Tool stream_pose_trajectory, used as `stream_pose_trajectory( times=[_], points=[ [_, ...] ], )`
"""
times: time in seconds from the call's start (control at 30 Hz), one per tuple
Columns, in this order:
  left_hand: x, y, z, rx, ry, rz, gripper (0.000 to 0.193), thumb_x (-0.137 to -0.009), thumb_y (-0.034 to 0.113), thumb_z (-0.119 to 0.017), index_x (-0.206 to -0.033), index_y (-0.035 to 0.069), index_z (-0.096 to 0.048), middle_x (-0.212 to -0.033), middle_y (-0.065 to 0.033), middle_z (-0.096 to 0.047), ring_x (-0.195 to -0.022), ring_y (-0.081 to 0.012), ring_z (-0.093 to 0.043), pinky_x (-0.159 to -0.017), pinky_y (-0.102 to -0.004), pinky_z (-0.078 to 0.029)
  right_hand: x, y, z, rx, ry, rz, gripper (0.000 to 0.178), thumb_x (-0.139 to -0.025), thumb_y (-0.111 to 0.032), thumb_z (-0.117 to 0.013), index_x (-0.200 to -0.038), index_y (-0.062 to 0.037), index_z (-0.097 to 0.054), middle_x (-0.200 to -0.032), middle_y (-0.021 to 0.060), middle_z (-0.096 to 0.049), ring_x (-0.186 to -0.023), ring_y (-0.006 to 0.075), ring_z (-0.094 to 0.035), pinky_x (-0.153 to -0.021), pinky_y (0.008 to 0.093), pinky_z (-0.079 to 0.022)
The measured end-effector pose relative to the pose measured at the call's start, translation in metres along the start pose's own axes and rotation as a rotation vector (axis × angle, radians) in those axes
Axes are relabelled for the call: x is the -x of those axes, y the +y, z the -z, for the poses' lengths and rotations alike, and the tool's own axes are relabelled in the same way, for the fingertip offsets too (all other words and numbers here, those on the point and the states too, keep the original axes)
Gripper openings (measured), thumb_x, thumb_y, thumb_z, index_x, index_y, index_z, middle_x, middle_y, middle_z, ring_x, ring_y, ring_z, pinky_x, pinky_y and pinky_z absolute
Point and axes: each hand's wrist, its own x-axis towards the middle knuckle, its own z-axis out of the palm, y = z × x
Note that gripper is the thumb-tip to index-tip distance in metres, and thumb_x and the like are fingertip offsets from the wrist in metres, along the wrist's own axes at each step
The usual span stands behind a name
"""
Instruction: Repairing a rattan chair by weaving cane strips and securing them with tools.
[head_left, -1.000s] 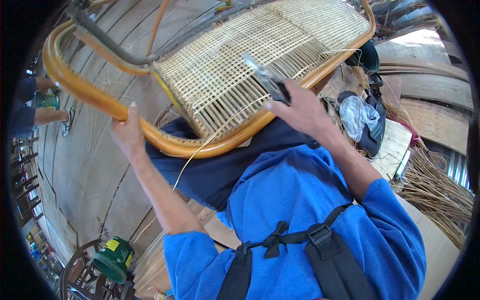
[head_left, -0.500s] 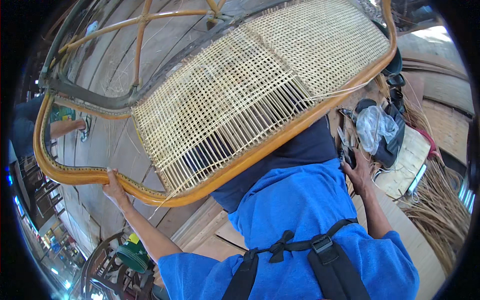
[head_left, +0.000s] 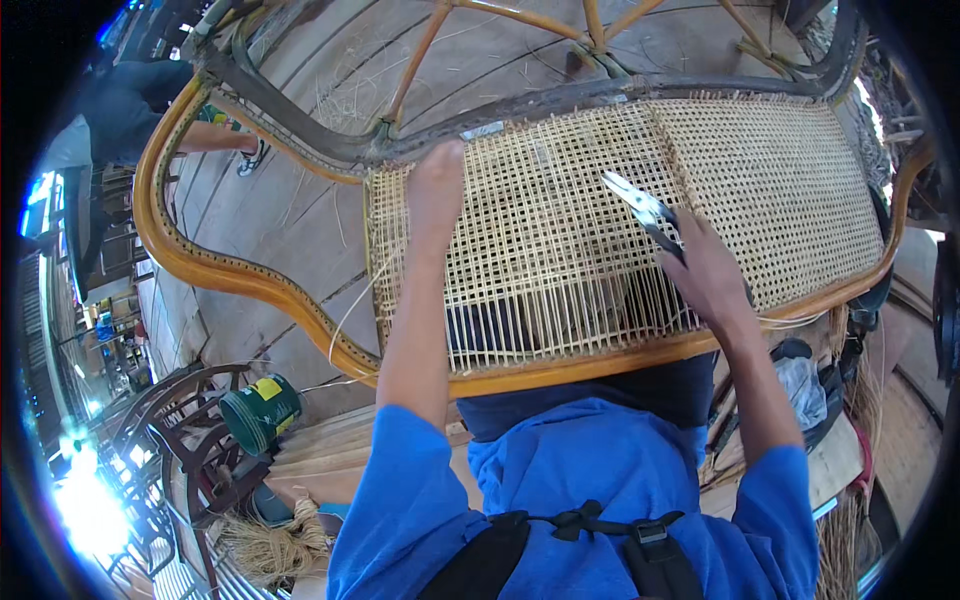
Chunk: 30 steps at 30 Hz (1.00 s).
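Note:
A woven cane panel (head_left: 600, 220) in a curved orange wooden frame (head_left: 230, 275) rests across my lap. My left hand (head_left: 437, 188) lies on the weave near the panel's upper left corner, fingers pressed against the far edge. My right hand (head_left: 705, 275) grips metal pliers (head_left: 640, 208) whose jaws point up-left over the middle of the weave. A loose cane strand (head_left: 350, 305) hangs from the panel's left edge.
A person's leg and shoe (head_left: 225, 140) stand on the plank floor at upper left. A green can (head_left: 262, 412) lies at lower left beside dark chairs (head_left: 165, 440). Cane bundles (head_left: 265, 545), a plastic bag (head_left: 803, 385) and tools lie at my sides.
The frame has tilted toward me and now lies flatter. My left hand moved from the frame's lower rim onto the weave. My right hand came up from my side with the pliers.

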Motion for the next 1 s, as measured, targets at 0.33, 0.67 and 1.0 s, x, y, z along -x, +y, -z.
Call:
stream_pose_trajectory(
  times=[0.33, 0.67, 1.0],
  points=[
    [-0.087, -0.002, -0.135, -0.263, -0.225, -0.326, 0.021, -0.085, 0.019, -0.051, -0.096, 0.008, -0.065, -0.096, -0.0159, -0.063, -0.088, -0.0334, -0.061, -0.077, -0.0426, -0.047, -0.156, 0.000, -0.030, 0.343, -0.139, -0.058, 0.042, -0.084, -0.033, -0.059, -0.110, -0.0021, -0.048, -0.110, 0.0173, -0.056, -0.101, 0.0344, -0.058, -0.085, 0.0430, -0.048],
    [-0.099, -0.004, -0.153, -0.419, -0.331, -0.334, 0.019, -0.085, 0.023, -0.053, -0.092, 0.011, -0.066, -0.092, -0.0155, -0.063, -0.085, -0.0351, -0.060, -0.072, -0.0454, -0.047, -0.191, 0.005, -0.048, 0.458, -0.089, 0.127, 0.036, -0.083, -0.032, -0.057, -0.102, -0.0010, -0.054, -0.100, 0.0166, -0.061, -0.093, 0.0305, -0.062, -0.079, 0.0394, -0.050],
    [-0.121, 0.037, -0.154, -0.638, -0.564, -0.167, 0.026, -0.080, 0.009, -0.048, -0.092, 0.000, -0.068, -0.097, -0.0195, -0.065, -0.092, -0.0338, -0.064, -0.075, -0.0427, -0.051, -0.202, 0.034, -0.041, 0.003, -0.239, 0.195, 0.037, -0.082, -0.033, -0.059, -0.086, 0.0032, -0.059, -0.083, 0.0236, -0.062, -0.079, 0.0374, -0.061, -0.070, 0.0420, -0.047]
  ],
)
